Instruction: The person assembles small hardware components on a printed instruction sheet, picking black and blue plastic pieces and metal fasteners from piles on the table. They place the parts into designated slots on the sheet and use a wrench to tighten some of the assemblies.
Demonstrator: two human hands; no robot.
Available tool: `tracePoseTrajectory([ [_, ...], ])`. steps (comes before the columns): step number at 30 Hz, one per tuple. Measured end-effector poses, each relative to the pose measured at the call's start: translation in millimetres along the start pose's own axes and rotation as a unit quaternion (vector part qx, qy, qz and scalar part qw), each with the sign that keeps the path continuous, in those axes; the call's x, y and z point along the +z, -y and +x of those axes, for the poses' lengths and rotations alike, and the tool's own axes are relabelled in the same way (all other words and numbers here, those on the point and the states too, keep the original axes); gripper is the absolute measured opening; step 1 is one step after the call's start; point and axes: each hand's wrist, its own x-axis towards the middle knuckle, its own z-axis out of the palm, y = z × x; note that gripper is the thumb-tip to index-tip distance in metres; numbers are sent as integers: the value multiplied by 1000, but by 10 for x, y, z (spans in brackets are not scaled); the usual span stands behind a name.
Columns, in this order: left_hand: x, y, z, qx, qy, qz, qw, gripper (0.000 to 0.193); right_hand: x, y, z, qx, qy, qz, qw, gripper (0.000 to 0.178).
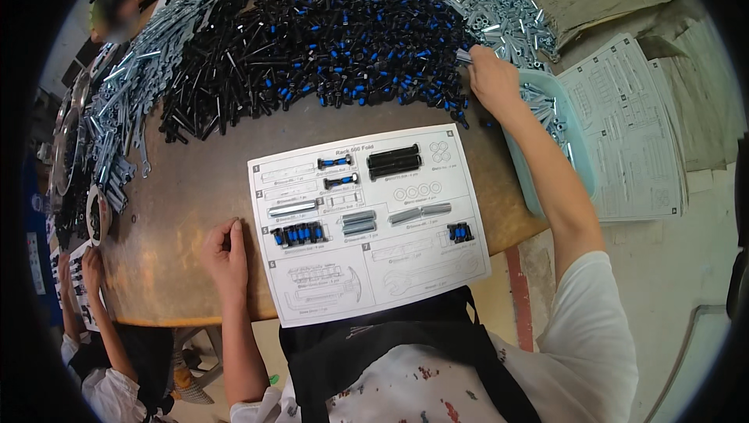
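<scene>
My right hand (495, 79) is closed on silver metal tubes (464, 56) at the right edge of the bolt pile; how many is hard to tell. My left hand (225, 255) rests on the table left of the printed sheet (355, 267), fingers loosely curled, with nothing visible in them. On the sheet's drawings lie short black bolts with blue patches (298, 234), thick black bolts (394, 161), silver tubes (359, 222) and a longer silver tube (294, 208). More blue-patched bolts (461, 232) sit at its right side.
Loose black bolts (312, 40) heap across the far table, with silver tubes (499, 13) and wrenches (152, 64) at either side. A pale green bin (589, 165) holds silver parts beside stacked printed sheets (624, 122). Another person's hands (91, 267) work at left; someone else sits far left.
</scene>
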Motion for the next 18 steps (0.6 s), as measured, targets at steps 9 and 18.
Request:
tracePoseTrajectory([
  [9,356,-839,-372,10,187,-134,973,16,-1202,1678,-1613,-124,293,267,909,19],
  [18,927,-1397,-755,249,345,55,903,34,-1209,1633,-2040,-108,178,182,961,31],
])
